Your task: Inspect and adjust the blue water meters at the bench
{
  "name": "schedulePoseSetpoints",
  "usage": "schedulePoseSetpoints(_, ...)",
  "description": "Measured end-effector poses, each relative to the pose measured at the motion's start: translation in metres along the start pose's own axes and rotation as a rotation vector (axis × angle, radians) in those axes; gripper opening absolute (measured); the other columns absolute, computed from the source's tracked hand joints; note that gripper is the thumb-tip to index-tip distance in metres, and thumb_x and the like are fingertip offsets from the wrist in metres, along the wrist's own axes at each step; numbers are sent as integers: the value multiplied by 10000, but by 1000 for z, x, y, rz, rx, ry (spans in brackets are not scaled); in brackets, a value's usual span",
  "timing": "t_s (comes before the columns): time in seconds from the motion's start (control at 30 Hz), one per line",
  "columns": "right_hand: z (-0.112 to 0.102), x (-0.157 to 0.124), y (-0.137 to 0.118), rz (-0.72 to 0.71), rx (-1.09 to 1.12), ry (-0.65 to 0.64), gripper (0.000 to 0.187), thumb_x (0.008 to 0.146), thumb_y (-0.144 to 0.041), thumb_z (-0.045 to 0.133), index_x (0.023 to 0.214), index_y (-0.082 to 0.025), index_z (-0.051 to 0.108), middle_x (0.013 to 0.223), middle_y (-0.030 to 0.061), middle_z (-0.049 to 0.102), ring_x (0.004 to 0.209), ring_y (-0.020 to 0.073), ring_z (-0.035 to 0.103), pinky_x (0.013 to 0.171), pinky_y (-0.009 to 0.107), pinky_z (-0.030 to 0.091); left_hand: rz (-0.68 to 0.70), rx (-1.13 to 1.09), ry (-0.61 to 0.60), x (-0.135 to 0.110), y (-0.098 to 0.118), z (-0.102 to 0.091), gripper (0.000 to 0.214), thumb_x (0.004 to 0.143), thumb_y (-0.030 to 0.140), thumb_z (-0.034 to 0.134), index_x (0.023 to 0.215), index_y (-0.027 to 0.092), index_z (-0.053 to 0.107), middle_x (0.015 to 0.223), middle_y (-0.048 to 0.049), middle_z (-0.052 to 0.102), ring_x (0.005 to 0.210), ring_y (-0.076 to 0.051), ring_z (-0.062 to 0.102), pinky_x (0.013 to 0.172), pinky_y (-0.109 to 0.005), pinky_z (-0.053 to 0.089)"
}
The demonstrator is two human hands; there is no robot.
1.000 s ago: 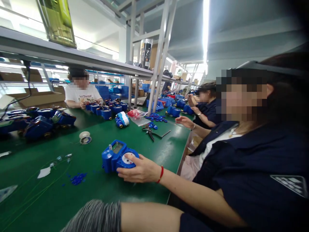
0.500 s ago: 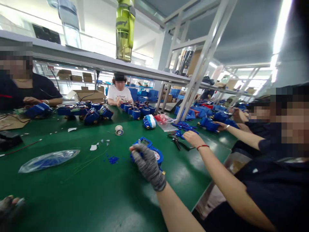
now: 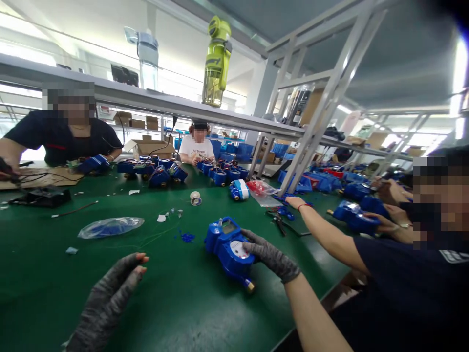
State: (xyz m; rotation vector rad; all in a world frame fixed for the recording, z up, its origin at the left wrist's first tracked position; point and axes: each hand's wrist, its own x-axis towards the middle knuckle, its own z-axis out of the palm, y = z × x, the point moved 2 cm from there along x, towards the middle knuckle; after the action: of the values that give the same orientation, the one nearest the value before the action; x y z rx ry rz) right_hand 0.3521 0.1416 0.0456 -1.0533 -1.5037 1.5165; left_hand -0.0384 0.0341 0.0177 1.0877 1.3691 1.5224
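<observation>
A blue water meter [image 3: 224, 259] lies on the green table in front of me, its white dial and small display facing up and its brass end toward me. My right hand [image 3: 269, 254], in a grey fingerless glove, grips the meter's right side, with fingers over the dial's edge. To the left, my left hand [image 3: 113, 293], gloved alike, hovers above the table with thumb and fingertips slightly apart and nothing visible between them. Small blue pieces [image 3: 187, 237] lie beyond the meter to the left. A clear plastic bag [image 3: 112, 228] with blue contents is beyond my left hand.
A wire spool [image 3: 195, 198], a white-banded blue meter [image 3: 239, 190] and pliers [image 3: 280, 225] lie farther back. More blue meters [image 3: 159, 176] stand along the far side, under a shelf [image 3: 176, 103] bearing bottles. A co-worker's arm [image 3: 326, 227] reaches in from the right; others sit opposite.
My view has shifted left. My left hand has come in from the lower left edge. My right hand has moved from the meter's top to its right side, and the meter now shows more fully.
</observation>
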Motion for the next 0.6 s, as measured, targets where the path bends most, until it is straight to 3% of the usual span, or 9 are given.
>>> schedulePoseSetpoints(0.13, 71, -10, 4, -32, 85, -127, 596, 764, -382, 704, 1314, -241, 524, 1324, 98, 561, 1178, 243, 565, 978, 376, 471, -25, -80, -128, -14, 5, 26, 670, 693, 491, 774, 1273, 242, 546, 1334, -96, 571, 1161, -300, 577, 873, -313, 556)
schedulePoseSetpoints(0.2, 104, -3, 10, -30, 103, -214, 566, 793, -418, 672, 1305, -236, 514, 1250, 93, 601, 1117, 229, 601, 943, 374, 490, -11, -133, -123, -16, 7, 31, 736, 678, 486, 790, 1314, 250, 506, 1377, -93, 535, 1229, -314, 521, 880, -312, 552)
schedulePoseSetpoints(0.27, 124, 18, 19, 16, 48, -237, 517, 854, -469, 572, 1294, -207, 500, 1164, 100, 633, 993, 217, 651, 852, 377, 529, -71, -191, -74, -16, 7, 30, 831, 636, 447, 837, 1352, 271, 453, 1352, -94, 557, 1219, -333, 528, 882, -350, 557)
schedulePoseSetpoints(0.33, 126, 53, 30, 23, -182, -96, 443, 898, -444, 476, 1249, -176, 512, 1082, 96, 655, 869, 190, 667, 769, 356, 546, -174, -246, -35, -14, 6, 24, 876, 635, 390, 855, 1381, 297, 406, 1293, -92, 603, 1149, -342, 584, 891, -415, 557)
schedulePoseSetpoints(0.37, 122, 73, 36, -11, -359, 33, 385, 898, -386, 470, 1206, -165, 538, 1053, 88, 664, 843, 173, 660, 766, 336, 540, -214, -266, -27, -12, 6, 21, 868, 652, 372, 848, 1388, 307, 395, 1261, -88, 624, 1109, -340, 611, 894, -442, 555)
schedulePoseSetpoints(0.43, 112, 109, 45, -76, -654, 210, 288, 831, -240, 535, 1101, -165, 602, 1039, 71, 675, 901, 164, 640, 841, 310, 510, -231, -289, -25, -8, 6, 14, 814, 684, 361, 827, 1383, 304, 414, 1222, -82, 647, 1077, -334, 631, 913, -460, 544)
schedulePoseSetpoints(0.5, 104, 136, 54, -91, -777, 259, 266, 775, -152, 553, 1023, -175, 647, 1017, 59, 686, 935, 164, 629, 885, 294, 482, -199, -258, -7, -4, 3, 8, 804, 668, 365, 838, 1366, 297, 445, 1204, -75, 656, 1077, -331, 630, 914, -445, 545)
schedulePoseSetpoints(0.6, 100, 153, 61, -93, -872, 254, 248, 761, -148, 549, 960, -202, 687, 980, 46, 694, 915, 165, 626, 878, 282, 469, -164, -176, 34, 4, -5, 3, 845, 633, 391, 858, 1366, 308, 447, 1209, -74, 652, 1079, -342, 626, 881, -443, 563)
